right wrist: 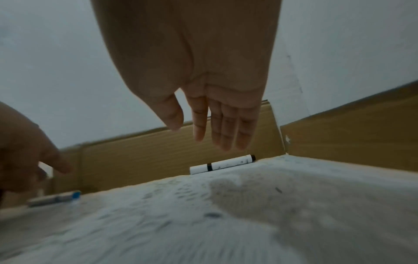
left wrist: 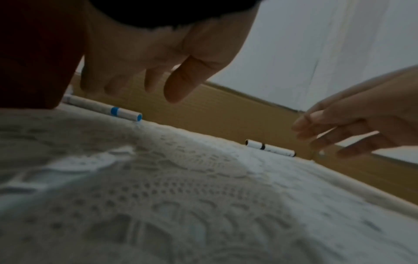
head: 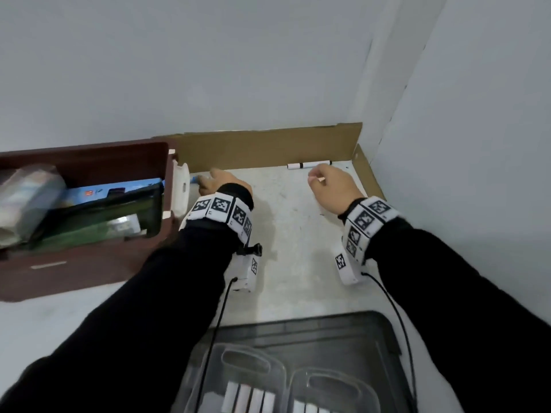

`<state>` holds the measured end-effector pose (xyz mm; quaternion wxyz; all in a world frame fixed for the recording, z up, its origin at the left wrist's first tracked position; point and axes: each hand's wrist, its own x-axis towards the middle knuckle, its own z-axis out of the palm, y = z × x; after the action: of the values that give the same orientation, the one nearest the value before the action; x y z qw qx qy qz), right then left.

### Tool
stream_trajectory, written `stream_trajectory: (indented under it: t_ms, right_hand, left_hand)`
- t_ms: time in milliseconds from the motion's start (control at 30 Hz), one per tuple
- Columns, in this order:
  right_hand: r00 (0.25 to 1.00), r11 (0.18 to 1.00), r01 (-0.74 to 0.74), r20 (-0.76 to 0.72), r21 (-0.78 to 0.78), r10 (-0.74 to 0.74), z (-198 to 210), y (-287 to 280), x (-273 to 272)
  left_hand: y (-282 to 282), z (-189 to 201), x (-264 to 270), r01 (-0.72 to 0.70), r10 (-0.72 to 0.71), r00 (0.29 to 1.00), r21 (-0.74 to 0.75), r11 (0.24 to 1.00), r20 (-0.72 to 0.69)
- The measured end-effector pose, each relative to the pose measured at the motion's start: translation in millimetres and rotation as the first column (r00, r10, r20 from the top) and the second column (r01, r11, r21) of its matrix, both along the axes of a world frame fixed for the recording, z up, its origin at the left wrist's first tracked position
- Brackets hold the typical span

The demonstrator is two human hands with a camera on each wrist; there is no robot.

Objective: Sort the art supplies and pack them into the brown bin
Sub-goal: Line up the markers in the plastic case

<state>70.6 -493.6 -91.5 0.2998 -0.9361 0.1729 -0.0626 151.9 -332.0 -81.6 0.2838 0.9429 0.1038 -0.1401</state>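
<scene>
A white marker with blue bands (left wrist: 106,109) lies on the white cloth against the cardboard wall, beside the brown bin (head: 89,272); in the head view only its blue tip (head: 193,180) shows past my left hand (head: 219,181). My left hand (left wrist: 144,71) hovers just above it, fingers relaxed, holding nothing. A white marker with black bands (head: 309,165) (right wrist: 222,164) (left wrist: 270,148) lies near the back right corner. My right hand (head: 331,186) (right wrist: 203,114) hangs over it with straight fingers, not touching it.
The brown bin holds a blue box (head: 113,192), a dark green flat case (head: 101,216) and a plastic-wrapped bundle (head: 26,198). A low cardboard wall (head: 268,147) edges the back and right. A clear plastic organiser (head: 298,365) sits at the near edge.
</scene>
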Motion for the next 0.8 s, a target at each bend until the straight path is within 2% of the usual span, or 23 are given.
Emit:
stream_trajectory:
  t_ms: [133,233,400,500,567,733,800]
  right_hand:
    - [0.977,0.976,-0.107,-0.204,-0.191,0.067,-3.6,-13.2,44.0]
    - [0.962,0.940,-0.145,-0.265,-0.309,0.062,-10.0,-20.1,63.2]
    - [0.966,0.830,-0.166,-0.255,-0.532,0.030,-20.4,-23.1,70.6]
    - [0.970,0.825,-0.153,-0.241,-0.544,0.021,-17.3,-24.2,69.8]
    - [0.968,0.829,-0.160,-0.250,-0.536,0.025,-14.2,-24.1,68.6]
    - [0.952,0.823,-0.163,-0.307,-0.543,-0.014,-4.9,-20.0,66.9]
    - [0.947,0.836,-0.151,-0.319,-0.528,-0.031,-1.8,-19.0,63.1]
  left_hand:
    - [0.2,-23.5,21.2,-0.087,0.085,0.994,0.030,0.996,0.064]
    - [2.5,-29.2,33.2,-0.043,0.037,0.998,0.116,0.992,0.053]
    - [-3.9,-27.3,40.2,0.098,-0.077,0.994,0.277,0.956,-0.083]
    - [-3.6,-21.3,40.1,0.164,-0.137,0.985,0.318,0.934,-0.105]
    - [-3.7,-19.0,40.3,0.215,-0.199,0.976,0.296,0.931,-0.086]
    - [-3.9,-16.6,36.8,0.293,-0.289,0.956,0.083,0.953,-0.053]
    - [-4.5,-15.1,34.3,0.342,-0.338,0.939,0.078,0.936,-0.057]
